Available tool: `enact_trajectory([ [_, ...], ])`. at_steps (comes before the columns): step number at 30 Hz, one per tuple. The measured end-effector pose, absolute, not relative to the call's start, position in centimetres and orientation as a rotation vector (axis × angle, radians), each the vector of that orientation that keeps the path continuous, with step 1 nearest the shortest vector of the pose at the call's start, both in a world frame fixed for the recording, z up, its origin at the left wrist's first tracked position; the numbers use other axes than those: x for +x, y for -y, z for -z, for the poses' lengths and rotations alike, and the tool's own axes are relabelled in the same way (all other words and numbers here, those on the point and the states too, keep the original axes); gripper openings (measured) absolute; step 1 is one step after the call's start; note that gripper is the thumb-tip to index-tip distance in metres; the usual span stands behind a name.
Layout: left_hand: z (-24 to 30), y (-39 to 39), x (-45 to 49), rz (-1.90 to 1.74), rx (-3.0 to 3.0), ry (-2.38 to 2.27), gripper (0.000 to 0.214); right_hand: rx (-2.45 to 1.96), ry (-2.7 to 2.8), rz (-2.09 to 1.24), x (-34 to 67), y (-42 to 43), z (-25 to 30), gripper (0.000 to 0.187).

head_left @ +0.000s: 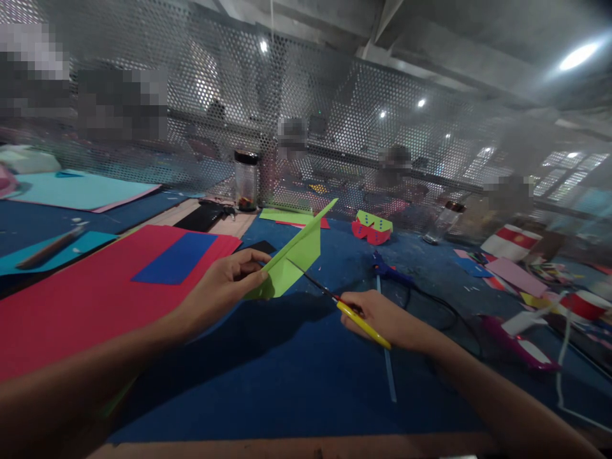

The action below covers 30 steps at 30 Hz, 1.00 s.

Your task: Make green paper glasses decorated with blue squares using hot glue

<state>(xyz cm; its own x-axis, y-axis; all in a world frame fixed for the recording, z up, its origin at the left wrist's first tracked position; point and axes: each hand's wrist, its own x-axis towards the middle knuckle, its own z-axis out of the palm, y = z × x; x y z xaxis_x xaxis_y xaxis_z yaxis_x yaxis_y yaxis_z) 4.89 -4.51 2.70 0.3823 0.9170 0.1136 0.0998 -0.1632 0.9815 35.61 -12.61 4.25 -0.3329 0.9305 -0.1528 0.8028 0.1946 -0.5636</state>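
My left hand (pixel 232 280) pinches a folded sheet of lime-green paper (pixel 299 258) by its lower left edge, holding it tilted above the blue table. Yellow-handled scissors (pixel 361 324) are gripped in my right hand (pixel 380 315), fingers closed round the handles. Their blades point up and left and reach the green paper near its middle; whether they are cutting into it I cannot tell. Beside my left forearm lies a large red sheet (pixel 115 293) with a blue paper rectangle (pixel 176 257) on it.
A blue glue gun (pixel 392 271) with its cord lies beyond my right hand. Behind stand a red-and-green paper piece (pixel 371 228) and a lidded jar (pixel 247 182). At right are paper scraps (pixel 519 276), a paper cup (pixel 586 305) and a pink device (pixel 519 344). A perforated metal screen (pixel 335 127) borders the table.
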Motion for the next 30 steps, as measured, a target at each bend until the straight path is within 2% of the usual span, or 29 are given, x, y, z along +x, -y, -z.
enact_trajectory([
  [10,-2.6,4.3,4.9,-0.949,1.584,-0.945,0.046,-1.627,2.342,-0.841,35.8,12.6,-4.1,0.021],
  [19,-2.7,4.2,4.8,-0.965,1.529,-0.946,0.042,-1.644,2.395,-0.854,36.7,12.5,-4.9,0.022],
  [27,-2.9,4.1,4.6,-0.990,1.563,-0.941,0.039,-1.690,2.484,-0.924,39.8,12.2,-7.1,0.017],
  [30,-3.1,4.0,4.7,-1.004,1.524,-0.926,0.038,-1.754,2.483,-0.874,41.2,11.5,-7.9,0.024],
])
